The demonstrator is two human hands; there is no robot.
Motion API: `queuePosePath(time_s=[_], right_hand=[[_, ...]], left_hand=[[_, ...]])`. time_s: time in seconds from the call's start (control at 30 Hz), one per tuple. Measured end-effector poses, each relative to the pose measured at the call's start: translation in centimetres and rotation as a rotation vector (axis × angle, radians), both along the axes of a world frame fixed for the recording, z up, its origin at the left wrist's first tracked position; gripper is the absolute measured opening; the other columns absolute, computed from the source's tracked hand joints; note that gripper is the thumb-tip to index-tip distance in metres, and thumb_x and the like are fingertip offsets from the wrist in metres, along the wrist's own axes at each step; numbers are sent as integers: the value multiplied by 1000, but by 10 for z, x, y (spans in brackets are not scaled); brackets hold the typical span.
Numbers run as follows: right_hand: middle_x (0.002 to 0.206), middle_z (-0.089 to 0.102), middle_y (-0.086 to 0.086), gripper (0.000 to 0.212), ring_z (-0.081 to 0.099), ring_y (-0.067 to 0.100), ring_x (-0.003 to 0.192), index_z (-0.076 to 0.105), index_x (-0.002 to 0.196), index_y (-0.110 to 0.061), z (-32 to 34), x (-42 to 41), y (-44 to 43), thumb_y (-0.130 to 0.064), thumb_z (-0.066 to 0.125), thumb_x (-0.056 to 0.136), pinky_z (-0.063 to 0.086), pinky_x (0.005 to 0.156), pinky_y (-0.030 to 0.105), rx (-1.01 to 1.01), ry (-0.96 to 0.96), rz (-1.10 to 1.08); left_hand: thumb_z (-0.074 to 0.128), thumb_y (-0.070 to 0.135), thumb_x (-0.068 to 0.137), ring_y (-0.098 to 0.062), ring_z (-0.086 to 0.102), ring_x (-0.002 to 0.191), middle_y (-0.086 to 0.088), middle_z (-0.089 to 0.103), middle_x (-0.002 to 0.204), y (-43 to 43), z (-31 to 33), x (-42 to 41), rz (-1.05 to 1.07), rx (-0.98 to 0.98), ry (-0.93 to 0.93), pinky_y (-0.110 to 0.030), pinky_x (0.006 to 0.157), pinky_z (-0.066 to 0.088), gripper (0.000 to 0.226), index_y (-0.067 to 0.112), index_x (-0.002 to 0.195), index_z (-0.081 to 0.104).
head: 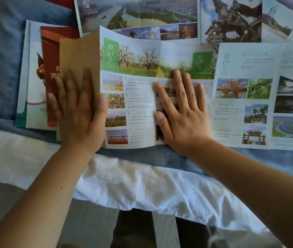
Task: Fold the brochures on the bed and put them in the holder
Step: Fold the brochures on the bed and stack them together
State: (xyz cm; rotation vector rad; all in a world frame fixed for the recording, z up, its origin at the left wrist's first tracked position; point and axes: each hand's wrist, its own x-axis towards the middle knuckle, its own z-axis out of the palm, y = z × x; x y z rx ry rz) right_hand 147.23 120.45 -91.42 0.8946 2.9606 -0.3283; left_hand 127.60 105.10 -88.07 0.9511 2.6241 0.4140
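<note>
Head: two hands [77, 111] [183, 113] on one brochure [138, 97].

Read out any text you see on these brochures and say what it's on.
"花乡", partly legible: left green panel of the centre brochure.
"乡", then blur: its right green panel.
White characters on the red brochure: cut off by the brown flap.
All small print, and the river brochure heading: too blurred to read.
</note>
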Motion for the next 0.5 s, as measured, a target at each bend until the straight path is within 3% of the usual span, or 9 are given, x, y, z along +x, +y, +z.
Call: queuePosePath(time_s=[0.1,0.3,0.4,0.5], right_hand=[[171,-2,14,60,-5,32,158,8,165,-30,1,1,1,-45,19,108,4,126,57,-16,25,0],[172,2,12,59,-3,31,159,16,164,-31,10,0,2,-45,26,107,4,127,53,-66,29,-19],[171,11,11,58,5,30,159,34,159,-28,17,2,7,-47,38,104,7,128,51,-127,69,-31],[164,33,12,52,23,29,155,56,145,-18,27,10,17,-42,56,99,25,124,50,-182,180,-59]], left_hand=[[5,67,98,-24,-10,158,-7,-2,172,4,7,8,21,47,-65,-56,124,-12,74,33,163,6],[23,62,98,-17,-2,159,-2,9,172,18,28,17,-1,228,-209,-59,124,-6,76,25,164,18],[38,48,97,-25,12,158,-7,20,169,33,37,27,-89,344,-310,-62,123,11,75,13,162,24],[42,42,95,-33,22,155,-11,28,166,47,42,40,-140,404,-409,-63,121,19,74,15,161,24]])
